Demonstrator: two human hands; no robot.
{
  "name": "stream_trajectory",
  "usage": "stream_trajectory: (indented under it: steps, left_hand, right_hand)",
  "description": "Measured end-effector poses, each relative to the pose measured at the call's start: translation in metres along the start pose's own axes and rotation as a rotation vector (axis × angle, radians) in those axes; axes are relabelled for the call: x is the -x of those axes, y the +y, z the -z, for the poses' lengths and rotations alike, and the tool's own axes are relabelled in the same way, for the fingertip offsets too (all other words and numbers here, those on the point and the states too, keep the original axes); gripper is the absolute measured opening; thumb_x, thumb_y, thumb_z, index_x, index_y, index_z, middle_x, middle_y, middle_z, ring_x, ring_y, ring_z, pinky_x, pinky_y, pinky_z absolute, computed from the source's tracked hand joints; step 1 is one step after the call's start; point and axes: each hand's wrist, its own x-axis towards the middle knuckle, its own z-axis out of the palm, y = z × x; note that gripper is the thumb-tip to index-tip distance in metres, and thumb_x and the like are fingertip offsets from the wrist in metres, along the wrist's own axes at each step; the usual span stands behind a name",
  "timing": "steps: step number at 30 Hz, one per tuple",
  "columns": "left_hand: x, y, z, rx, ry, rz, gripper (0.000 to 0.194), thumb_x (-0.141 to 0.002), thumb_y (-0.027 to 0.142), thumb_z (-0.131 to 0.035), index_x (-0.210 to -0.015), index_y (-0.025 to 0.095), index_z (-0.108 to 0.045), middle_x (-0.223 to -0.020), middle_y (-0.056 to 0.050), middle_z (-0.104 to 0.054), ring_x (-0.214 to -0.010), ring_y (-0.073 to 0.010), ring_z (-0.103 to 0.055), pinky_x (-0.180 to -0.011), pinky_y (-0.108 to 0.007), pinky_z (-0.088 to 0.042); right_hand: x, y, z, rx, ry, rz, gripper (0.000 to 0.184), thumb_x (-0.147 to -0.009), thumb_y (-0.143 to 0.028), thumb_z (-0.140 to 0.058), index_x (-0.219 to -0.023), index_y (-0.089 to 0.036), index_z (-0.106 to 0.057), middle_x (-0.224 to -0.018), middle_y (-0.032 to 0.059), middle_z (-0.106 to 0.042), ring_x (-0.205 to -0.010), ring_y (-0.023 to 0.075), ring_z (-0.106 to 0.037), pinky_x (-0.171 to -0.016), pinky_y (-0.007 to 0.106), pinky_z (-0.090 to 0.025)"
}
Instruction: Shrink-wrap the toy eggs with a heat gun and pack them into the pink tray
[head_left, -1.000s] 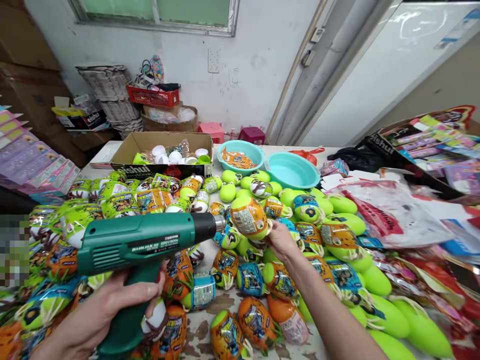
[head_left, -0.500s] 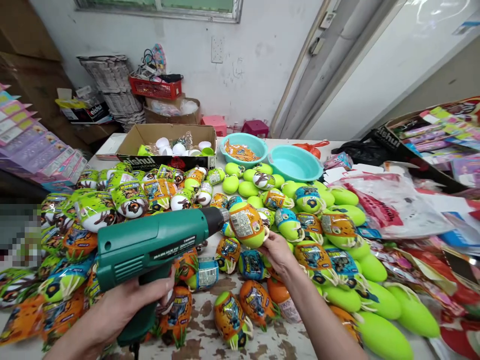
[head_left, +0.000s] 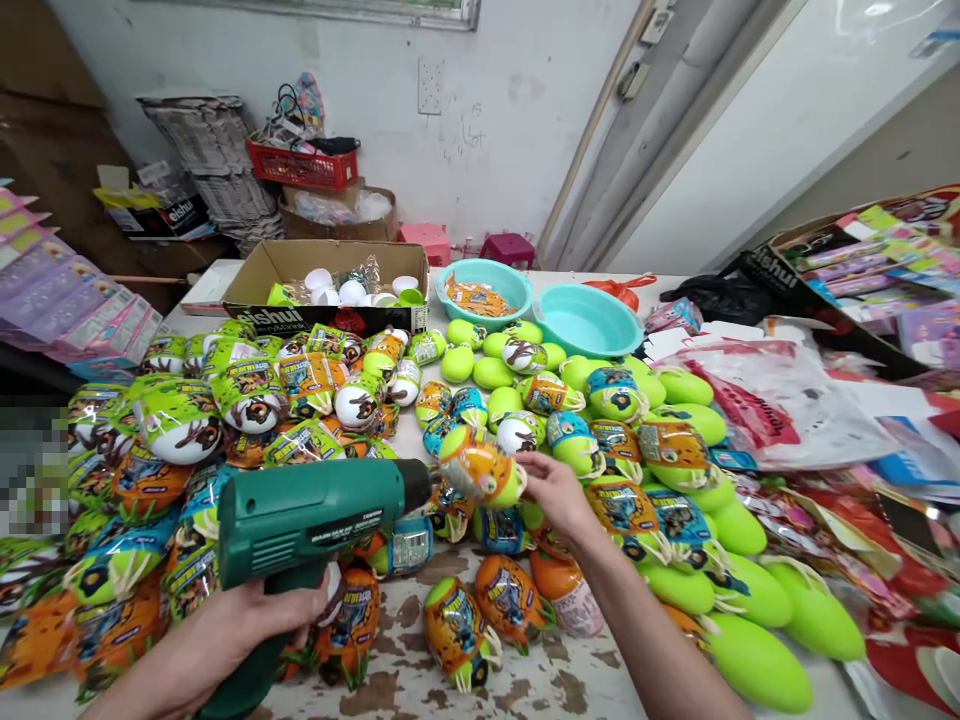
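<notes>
My left hand (head_left: 225,630) grips the handle of a green heat gun (head_left: 315,515) whose black nozzle points right. Just off the nozzle tip, my right hand (head_left: 551,490) holds a green egg-shaped toy with an orange printed wrap (head_left: 480,468), lying on its side. Beneath both hands the table is heaped with many more eggs: wrapped ones (head_left: 457,635) in orange, blue and green film, and bare green ones (head_left: 757,665) along the right.
A cardboard box (head_left: 255,290) with white egg halves stands at the back. Beside it are two teal bowls (head_left: 592,325), one holding orange wrappers. Plastic bags (head_left: 780,410) and display cartons (head_left: 862,260) crowd the right; purple packs (head_left: 67,320) lie left.
The heat gun and the held egg have sunk lower toward the table. The egg has been turned from upright onto its side at the nozzle.
</notes>
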Motion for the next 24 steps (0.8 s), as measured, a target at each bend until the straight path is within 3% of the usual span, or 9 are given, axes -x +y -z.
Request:
stream_trajectory:
  steps: [3, 6, 9, 10, 12, 14, 16, 20, 24]
  left_hand:
    - [-0.006, 0.006, -0.003, 0.164, -0.141, 0.013, 0.027, -0.071, 0.045, -0.073, -0.078, 0.019, -0.068, -0.059, 0.001, -0.063, -0.057, -0.0179, -0.056, -0.058, -0.027, -0.047]
    - [-0.019, 0.015, -0.004, 0.243, 0.02, -0.011, 0.029, -0.07, 0.041, -0.077, -0.087, 0.02, -0.067, -0.067, 0.001, -0.067, -0.06, -0.0175, -0.059, -0.059, -0.027, -0.049]
    - [-0.033, 0.015, 0.002, 0.226, 0.177, -0.03, 0.032, -0.066, 0.04, -0.081, -0.086, 0.019, -0.067, -0.071, 0.001, -0.069, -0.064, -0.0174, -0.06, -0.064, -0.026, -0.05]
    - [-0.035, 0.013, 0.005, 0.229, 0.197, -0.036, 0.032, -0.066, 0.041, -0.081, -0.085, 0.019, -0.067, -0.069, 0.001, -0.068, -0.064, -0.0175, -0.06, -0.064, -0.026, -0.05]
    - [-0.036, 0.006, 0.01, 0.25, 0.219, -0.043, 0.031, -0.068, 0.041, -0.079, -0.088, 0.02, -0.067, -0.07, 0.001, -0.068, -0.064, -0.0172, -0.06, -0.065, -0.025, -0.05]
    - [-0.035, 0.0, 0.013, 0.264, 0.238, -0.053, 0.031, -0.069, 0.041, -0.079, -0.09, 0.02, -0.068, -0.073, 0.001, -0.069, -0.064, -0.0171, -0.06, -0.067, -0.025, -0.051]
    - [-0.032, -0.004, 0.014, 0.269, 0.271, -0.048, 0.032, -0.067, 0.041, -0.081, -0.088, 0.021, -0.068, -0.077, 0.0, -0.071, -0.068, -0.0183, -0.062, -0.071, -0.026, -0.052]
    - [-0.029, -0.003, 0.013, 0.288, 0.347, 0.0, 0.04, -0.062, 0.047, -0.082, -0.091, 0.023, -0.068, -0.077, 0.002, -0.072, -0.067, -0.0194, -0.063, -0.066, -0.026, -0.052]
    - [-0.03, 0.003, 0.014, 0.272, 0.368, 0.02, 0.039, -0.062, 0.046, -0.081, -0.089, 0.023, -0.067, -0.07, 0.004, -0.07, -0.067, -0.0194, -0.061, -0.065, -0.025, -0.052]
  right_hand:
    - [-0.039, -0.019, 0.015, 0.129, 0.2, 0.149, 0.042, -0.053, -0.041, -0.08, -0.084, -0.016, -0.068, -0.078, 0.0066, -0.072, -0.064, 0.0209, -0.066, -0.062, 0.035, -0.054]
    - [-0.08, -0.042, 0.022, 0.468, 0.475, 0.335, 0.035, -0.066, -0.039, -0.068, -0.089, -0.013, -0.067, -0.088, 0.0127, -0.07, -0.076, 0.0263, -0.066, -0.074, 0.043, -0.053]
    - [-0.105, -0.056, 0.003, 0.827, 0.7, 0.552, 0.041, -0.076, -0.026, -0.057, -0.112, -0.008, -0.061, -0.115, 0.0216, -0.062, -0.108, 0.0321, -0.058, -0.094, 0.048, -0.045]
    - [-0.111, -0.057, -0.012, 0.91, 0.689, 0.586, 0.043, -0.078, -0.025, -0.055, -0.118, -0.009, -0.057, -0.119, 0.0219, -0.06, -0.113, 0.0318, -0.055, -0.096, 0.047, -0.043]
    - [-0.122, -0.052, -0.05, 1.05, 0.507, 0.524, 0.04, -0.083, -0.028, -0.053, -0.119, -0.011, -0.056, -0.115, 0.0198, -0.062, -0.109, 0.0301, -0.057, -0.092, 0.043, -0.045]
    - [-0.136, -0.039, -0.093, 1.194, 0.235, 0.322, 0.039, -0.084, -0.04, -0.056, -0.111, -0.011, -0.06, -0.106, 0.0189, -0.066, -0.103, 0.0301, -0.061, -0.087, 0.039, -0.047]
    - [-0.153, -0.024, -0.129, 1.311, 0.105, 0.152, 0.053, -0.078, -0.05, -0.065, -0.111, -0.01, -0.059, -0.111, 0.0221, -0.065, -0.11, 0.0329, -0.058, -0.089, 0.04, -0.046]
    - [-0.182, 0.001, -0.166, 1.35, 0.192, -0.007, 0.085, -0.062, -0.051, -0.081, -0.127, -0.008, -0.046, -0.125, 0.0279, -0.057, -0.122, 0.0354, -0.051, -0.096, 0.044, -0.042]
    - [-0.192, 0.007, -0.168, 1.288, 0.236, -0.023, 0.086, -0.061, -0.045, -0.082, -0.128, -0.009, -0.041, -0.125, 0.0281, -0.056, -0.121, 0.034, -0.052, -0.094, 0.043, -0.045]
